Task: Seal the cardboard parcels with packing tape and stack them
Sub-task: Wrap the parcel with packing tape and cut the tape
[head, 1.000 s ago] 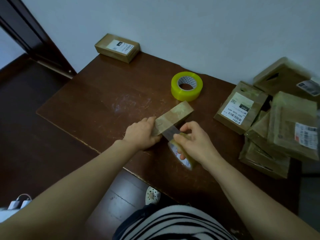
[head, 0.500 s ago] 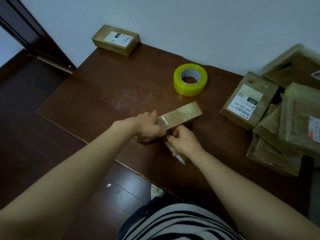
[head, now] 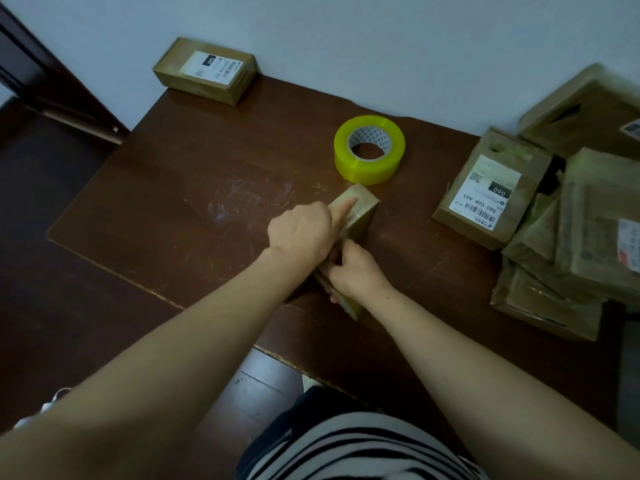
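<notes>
Hands meet near the middle of the dark wooden desk (head: 166, 209), seen from the head camera. A small parcel (head: 362, 206), brown and glossy with tape, lies flat there, its long side running from 7 to 1 o'clock. The left hand (head: 301, 233) holds it down: the index finger lies straight along the top, and the other fingers are curled against its near end. The right hand (head: 356, 271), touching the left at the parcel's near end, has its fingers curled round a hand-held tape roll (head: 351, 308), whose edge pokes out below the hand at 6 o'clock.

A yellow tape roll (head: 369, 149) lies flat just beyond the parcel at 12 o'clock. A labelled parcel (head: 206, 70) sits at the desk's 11 o'clock corner against the wall. A loose pile of parcels (head: 585, 237) fills the 3 o'clock side, with a barcode-labelled box (head: 485, 192) nearest the hands.
</notes>
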The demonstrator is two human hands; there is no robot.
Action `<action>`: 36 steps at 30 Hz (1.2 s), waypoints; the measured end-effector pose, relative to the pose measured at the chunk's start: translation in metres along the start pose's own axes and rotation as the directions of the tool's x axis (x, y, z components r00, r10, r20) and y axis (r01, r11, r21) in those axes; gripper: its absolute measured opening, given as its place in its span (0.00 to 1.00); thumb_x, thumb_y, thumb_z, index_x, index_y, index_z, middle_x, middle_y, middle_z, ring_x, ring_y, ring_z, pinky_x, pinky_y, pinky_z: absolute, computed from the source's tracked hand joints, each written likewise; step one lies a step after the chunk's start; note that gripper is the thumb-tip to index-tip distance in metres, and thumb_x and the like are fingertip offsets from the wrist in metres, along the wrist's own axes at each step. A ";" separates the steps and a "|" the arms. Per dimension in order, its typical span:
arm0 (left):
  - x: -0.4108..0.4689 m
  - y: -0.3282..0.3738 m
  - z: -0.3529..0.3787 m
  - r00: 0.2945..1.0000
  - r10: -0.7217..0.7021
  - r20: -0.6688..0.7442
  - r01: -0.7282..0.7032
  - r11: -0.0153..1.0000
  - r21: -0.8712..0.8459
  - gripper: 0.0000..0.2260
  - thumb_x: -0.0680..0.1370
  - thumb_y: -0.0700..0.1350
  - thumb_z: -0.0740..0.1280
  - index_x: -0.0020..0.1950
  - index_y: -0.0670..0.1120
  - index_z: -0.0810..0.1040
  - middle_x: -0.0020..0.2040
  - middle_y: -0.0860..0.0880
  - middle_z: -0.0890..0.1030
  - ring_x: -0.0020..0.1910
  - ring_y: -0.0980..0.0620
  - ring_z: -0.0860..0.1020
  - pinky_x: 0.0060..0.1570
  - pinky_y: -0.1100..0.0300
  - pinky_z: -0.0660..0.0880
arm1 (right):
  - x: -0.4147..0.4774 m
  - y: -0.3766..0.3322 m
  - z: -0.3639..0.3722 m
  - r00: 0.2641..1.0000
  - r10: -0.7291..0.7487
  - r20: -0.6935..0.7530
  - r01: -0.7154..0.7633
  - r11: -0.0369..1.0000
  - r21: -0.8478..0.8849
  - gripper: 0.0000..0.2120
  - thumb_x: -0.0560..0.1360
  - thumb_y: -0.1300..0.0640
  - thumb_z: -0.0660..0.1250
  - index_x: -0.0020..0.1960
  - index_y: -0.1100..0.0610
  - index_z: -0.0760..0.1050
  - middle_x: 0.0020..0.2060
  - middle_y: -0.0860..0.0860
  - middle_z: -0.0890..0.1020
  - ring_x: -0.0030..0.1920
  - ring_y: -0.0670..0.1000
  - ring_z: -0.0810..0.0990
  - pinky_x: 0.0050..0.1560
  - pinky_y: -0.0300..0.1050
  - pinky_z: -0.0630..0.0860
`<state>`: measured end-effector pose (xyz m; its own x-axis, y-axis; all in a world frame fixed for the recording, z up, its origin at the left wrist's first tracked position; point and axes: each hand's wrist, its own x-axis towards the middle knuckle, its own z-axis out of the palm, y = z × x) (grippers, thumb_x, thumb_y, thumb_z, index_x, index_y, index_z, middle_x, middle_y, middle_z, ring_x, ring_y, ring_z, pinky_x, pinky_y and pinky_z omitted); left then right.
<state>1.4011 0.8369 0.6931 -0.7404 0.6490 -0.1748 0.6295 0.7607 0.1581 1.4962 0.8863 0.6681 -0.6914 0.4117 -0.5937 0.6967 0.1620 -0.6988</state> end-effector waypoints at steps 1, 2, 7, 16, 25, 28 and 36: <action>-0.003 0.002 0.004 1.000 -0.008 -0.009 0.007 0.999 -0.041 0.27 0.76 0.69 0.42 0.43 0.48 0.67 0.43 0.44 0.78 0.46 0.39 0.79 0.39 0.52 0.64 | 0.002 0.000 0.001 1.000 0.004 0.002 -0.004 1.000 0.005 0.06 0.78 0.57 0.62 0.46 0.51 0.65 0.37 0.51 0.80 0.26 0.48 0.82 0.43 0.56 0.82; -0.004 0.002 0.007 0.999 -0.014 -0.029 0.012 0.997 -0.081 0.26 0.77 0.67 0.42 0.45 0.48 0.66 0.42 0.45 0.76 0.46 0.39 0.78 0.39 0.52 0.64 | 0.003 0.000 0.002 1.000 0.009 0.003 -0.009 1.000 0.006 0.06 0.77 0.59 0.61 0.48 0.51 0.65 0.37 0.51 0.80 0.26 0.49 0.82 0.43 0.56 0.82; -0.006 0.002 0.003 0.999 -0.008 0.051 0.016 0.985 -0.173 0.32 0.79 0.66 0.46 0.73 0.44 0.61 0.67 0.41 0.70 0.67 0.40 0.69 0.59 0.45 0.67 | 0.008 0.000 0.005 1.000 0.009 0.005 -0.009 0.999 0.052 0.14 0.75 0.62 0.62 0.57 0.49 0.66 0.37 0.51 0.81 0.26 0.51 0.82 0.39 0.57 0.83; -0.047 -0.062 -0.025 0.948 0.094 0.305 -0.041 0.984 -0.174 0.46 0.68 0.57 0.73 0.78 0.52 0.50 0.68 0.45 0.60 0.68 0.43 0.59 0.68 0.50 0.61 | 0.005 0.002 0.003 1.000 -0.005 0.025 0.000 0.984 0.180 0.11 0.78 0.58 0.64 0.41 0.53 0.62 0.29 0.54 0.78 0.20 0.50 0.77 0.25 0.43 0.74; -0.038 -0.101 -0.004 0.861 0.039 0.507 0.421 0.505 -0.754 0.28 0.70 0.50 0.74 0.69 0.46 0.73 0.52 0.45 0.84 0.51 0.46 0.82 0.55 0.47 0.78 | -0.043 -0.018 -0.039 0.925 -0.359 0.124 0.274 0.857 0.436 0.25 0.73 0.64 0.70 0.65 0.43 0.72 0.41 0.52 0.85 0.37 0.49 0.83 0.41 0.36 0.78; -0.031 -0.100 0.016 0.938 -0.063 0.342 0.275 0.737 -0.617 0.33 0.74 0.49 0.72 0.75 0.43 0.63 0.66 0.44 0.76 0.63 0.48 0.76 0.66 0.53 0.70 | -0.036 -0.019 -0.023 0.932 -0.317 0.173 0.225 0.885 0.408 0.30 0.75 0.64 0.69 0.73 0.51 0.63 0.32 0.51 0.83 0.36 0.51 0.82 0.46 0.38 0.79; -0.044 -0.062 0.062 0.946 0.017 0.323 0.000 0.999 -0.054 0.73 0.53 0.73 0.73 0.73 0.40 0.26 0.75 0.44 0.28 0.74 0.45 0.30 0.70 0.45 0.29 | -0.004 -0.030 -0.017 0.967 -0.225 0.116 0.176 0.926 0.334 0.30 0.75 0.52 0.70 0.74 0.52 0.64 0.57 0.53 0.79 0.57 0.50 0.76 0.68 0.49 0.69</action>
<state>1.4087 0.7616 0.6307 -0.6134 0.6296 -0.4768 0.6156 0.7594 0.2107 1.4814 0.8956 0.6981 -0.8479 0.2580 -0.4632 0.4597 -0.0775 -0.8847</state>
